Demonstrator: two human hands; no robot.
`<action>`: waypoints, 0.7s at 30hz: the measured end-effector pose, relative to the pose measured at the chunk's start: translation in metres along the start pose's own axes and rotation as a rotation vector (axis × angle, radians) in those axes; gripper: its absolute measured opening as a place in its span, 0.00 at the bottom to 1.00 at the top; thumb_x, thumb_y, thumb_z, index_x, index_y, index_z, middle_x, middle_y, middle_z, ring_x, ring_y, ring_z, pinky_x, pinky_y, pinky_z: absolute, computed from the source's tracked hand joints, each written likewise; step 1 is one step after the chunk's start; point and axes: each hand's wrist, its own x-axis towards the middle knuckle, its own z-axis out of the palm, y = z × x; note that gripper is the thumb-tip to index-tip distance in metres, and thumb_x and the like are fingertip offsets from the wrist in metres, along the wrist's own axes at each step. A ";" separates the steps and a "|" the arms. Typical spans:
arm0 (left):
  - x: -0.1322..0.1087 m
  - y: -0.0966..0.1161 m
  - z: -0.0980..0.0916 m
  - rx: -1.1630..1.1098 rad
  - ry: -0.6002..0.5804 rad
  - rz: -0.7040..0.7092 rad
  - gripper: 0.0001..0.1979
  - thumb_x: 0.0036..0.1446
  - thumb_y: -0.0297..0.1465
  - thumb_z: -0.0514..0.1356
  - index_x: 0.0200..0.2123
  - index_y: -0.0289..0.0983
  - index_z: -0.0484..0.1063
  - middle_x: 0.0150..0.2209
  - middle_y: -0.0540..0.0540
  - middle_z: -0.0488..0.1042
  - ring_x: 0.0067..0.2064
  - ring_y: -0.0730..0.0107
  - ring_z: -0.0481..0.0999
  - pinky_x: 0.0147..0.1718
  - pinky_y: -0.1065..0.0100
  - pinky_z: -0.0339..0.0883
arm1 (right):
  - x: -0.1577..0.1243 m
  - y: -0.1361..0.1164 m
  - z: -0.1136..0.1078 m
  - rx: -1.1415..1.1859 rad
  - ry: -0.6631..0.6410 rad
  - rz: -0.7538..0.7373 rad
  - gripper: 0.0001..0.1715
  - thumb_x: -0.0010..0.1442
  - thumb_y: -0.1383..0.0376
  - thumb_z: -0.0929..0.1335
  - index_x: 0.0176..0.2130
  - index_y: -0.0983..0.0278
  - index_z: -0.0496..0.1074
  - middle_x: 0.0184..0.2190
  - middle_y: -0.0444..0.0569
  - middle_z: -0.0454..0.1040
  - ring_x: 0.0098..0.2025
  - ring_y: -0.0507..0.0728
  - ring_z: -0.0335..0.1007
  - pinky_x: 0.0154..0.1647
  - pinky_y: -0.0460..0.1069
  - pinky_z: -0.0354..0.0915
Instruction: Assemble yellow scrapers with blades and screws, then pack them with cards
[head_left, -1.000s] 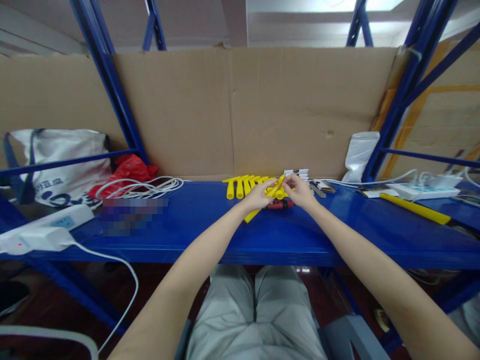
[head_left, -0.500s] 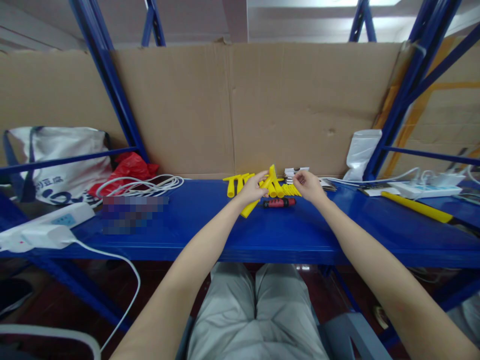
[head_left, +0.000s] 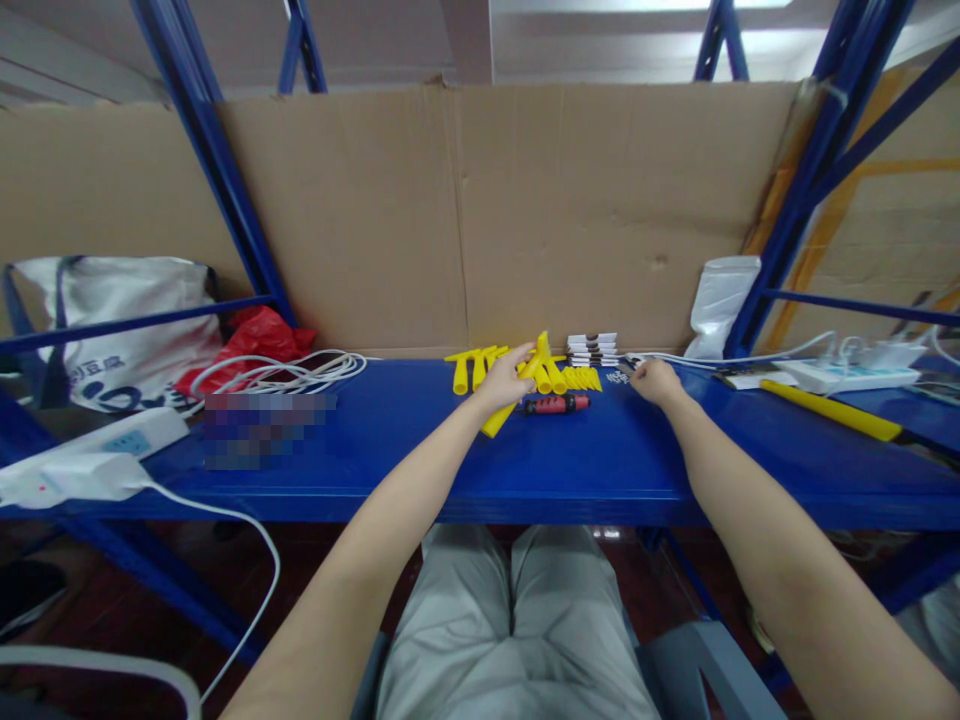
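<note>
My left hand (head_left: 504, 380) is closed around a yellow plastic piece with a tubular handle (head_left: 498, 421), whose lower end sticks out below the palm. Other yellow T-shaped pieces (head_left: 460, 376) lie on both sides of it. A red and black screwdriver handle (head_left: 556, 404) rests just in front, and a row of small yellow parts (head_left: 582, 379) sits behind that. Over to the right, my right hand (head_left: 656, 382) has its fingers pinched together beside a little heap of small silvery parts (head_left: 617, 378). Something dark shows at its fingertips, too small to name.
Small white and brown packets (head_left: 592, 350) are stacked against the cardboard wall (head_left: 360, 220). White cables (head_left: 300, 372), a red bag (head_left: 266, 335) and a power strip (head_left: 142, 437) occupy the left of the blue table (head_left: 420, 460). A long yellow tool (head_left: 832, 410) lies at right.
My right hand has moved right, away from the small yellow parts, uncovering the silvery parts and more of the packets. The left hand stays in place with the yellow piece.
</note>
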 end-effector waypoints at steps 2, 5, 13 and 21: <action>0.000 0.001 0.000 0.002 0.002 0.010 0.41 0.42 0.16 0.57 0.63 0.36 0.56 0.60 0.35 0.63 0.41 0.64 0.78 0.37 0.65 0.75 | -0.004 -0.007 -0.001 -0.062 -0.021 0.049 0.11 0.52 0.68 0.64 0.32 0.65 0.77 0.39 0.58 0.74 0.45 0.63 0.69 0.42 0.52 0.64; -0.001 0.003 0.000 0.006 0.017 0.012 0.40 0.42 0.15 0.57 0.62 0.35 0.57 0.59 0.35 0.64 0.46 0.61 0.76 0.43 0.62 0.73 | -0.011 -0.016 -0.004 -0.098 -0.014 0.026 0.12 0.54 0.69 0.64 0.34 0.65 0.77 0.45 0.61 0.71 0.50 0.67 0.64 0.47 0.57 0.63; -0.003 0.006 0.001 0.001 0.021 0.012 0.39 0.42 0.15 0.57 0.61 0.34 0.58 0.59 0.36 0.64 0.47 0.61 0.76 0.43 0.62 0.73 | -0.018 -0.025 -0.002 -0.156 -0.012 -0.021 0.19 0.59 0.70 0.60 0.46 0.68 0.74 0.50 0.65 0.67 0.57 0.69 0.57 0.52 0.63 0.57; -0.005 0.010 0.001 -0.049 0.009 -0.003 0.40 0.42 0.13 0.55 0.61 0.33 0.57 0.60 0.35 0.64 0.52 0.57 0.73 0.44 0.62 0.74 | -0.013 -0.021 -0.002 -0.081 0.016 0.012 0.16 0.58 0.68 0.61 0.41 0.67 0.76 0.48 0.65 0.70 0.54 0.69 0.60 0.49 0.62 0.60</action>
